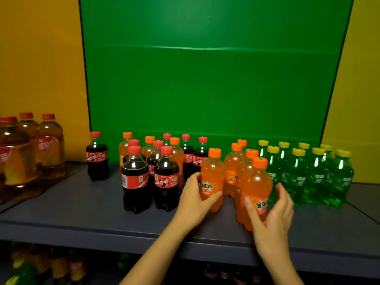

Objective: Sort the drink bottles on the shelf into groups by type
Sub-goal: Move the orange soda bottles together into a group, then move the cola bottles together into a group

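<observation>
Orange soda fills the bottle (212,177) that the left hand (195,194) holds: its grip is closed on the lower body, with the thumb across the front under the label and the fingers round the back. This bottle stands upright about midway between the shelf's (82,206) front and back edges, just right of the colas.

The right hand (271,212) is at a second orange bottle (255,188), the one nearest the front edge. Its thumb lies on the label, while its fingers are blurred just beside the bottle's right flank, so I cannot tell whether this grip is closed or released. Three more orange bottles (233,165) stand close behind that one, toward the back edge.

Left of the held bottle is a mixed cluster: red-capped colas (166,177) in front, and behind them more colas with three orange-capped bottles (149,149) among them. One cola (97,159) stands alone, further toward the left end and apart from the cluster.

Green bottles (316,171) with yellow caps form a tight block toward the right end, just beside the orange group.

At the far left end stand larger amber bottles (49,149) with red caps and red labels. A green board (205,79) rises behind the back edge, flanked by yellow panels (41,68). Below the front edge, more bottles (61,266) show dimly, too blurred to sort by kind.
</observation>
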Demonstrator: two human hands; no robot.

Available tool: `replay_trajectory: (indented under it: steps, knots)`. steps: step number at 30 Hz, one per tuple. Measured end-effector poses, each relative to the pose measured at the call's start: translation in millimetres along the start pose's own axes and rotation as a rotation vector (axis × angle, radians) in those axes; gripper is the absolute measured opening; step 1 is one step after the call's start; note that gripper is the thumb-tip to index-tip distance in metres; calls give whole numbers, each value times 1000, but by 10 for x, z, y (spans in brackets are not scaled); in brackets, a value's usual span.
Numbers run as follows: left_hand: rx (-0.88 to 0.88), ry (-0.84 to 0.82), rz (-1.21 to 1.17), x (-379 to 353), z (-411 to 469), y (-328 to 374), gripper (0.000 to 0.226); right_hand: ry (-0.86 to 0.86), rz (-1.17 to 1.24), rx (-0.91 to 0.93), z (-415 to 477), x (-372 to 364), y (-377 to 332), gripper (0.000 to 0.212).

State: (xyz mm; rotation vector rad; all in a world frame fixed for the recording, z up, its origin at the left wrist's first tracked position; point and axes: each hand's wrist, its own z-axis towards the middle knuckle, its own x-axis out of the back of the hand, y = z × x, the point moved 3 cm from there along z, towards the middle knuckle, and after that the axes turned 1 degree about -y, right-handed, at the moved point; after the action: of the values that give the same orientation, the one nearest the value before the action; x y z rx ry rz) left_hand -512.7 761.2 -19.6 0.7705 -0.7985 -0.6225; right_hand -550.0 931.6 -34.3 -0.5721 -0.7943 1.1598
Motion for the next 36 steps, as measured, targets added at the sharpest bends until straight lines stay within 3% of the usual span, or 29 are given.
replay_trajectory:
  steps: [3,5,11,16,19,23,27,30,36]
  knots:
    - [-100,42,84,262,-144,132,43,113,93,181,-34,89,-200,80]
    - [-164,71,103,477,-191,248,33,102,170,282,-14,88,-389,56]
    - [-283,100,76,1213,92,620,5,-147,223,432,322,-218,-1045,24]
    - [-246,72,178,1677,678,730,16,-297,56,441,860,-604,-1456,24]
    - [-247,-10,286,1757,1099,669,19,-455,45,243,1220,-841,-1515,25]
    - [-217,-107,390,1659,1543,498,35,-468,-73,42,1602,-1074,-1403,35]
    - [-144,-239,495,1542,1878,293,42,-660,-313,-57,1812,-1289,-1240,43]
    - [-105,-357,594,1460,2059,197,47,-792,-469,-122,1933,-1428,-1111,37]
    - [-19,-610,699,1212,2329,2,64,-954,-593,-237,2095,-1574,-884,52]
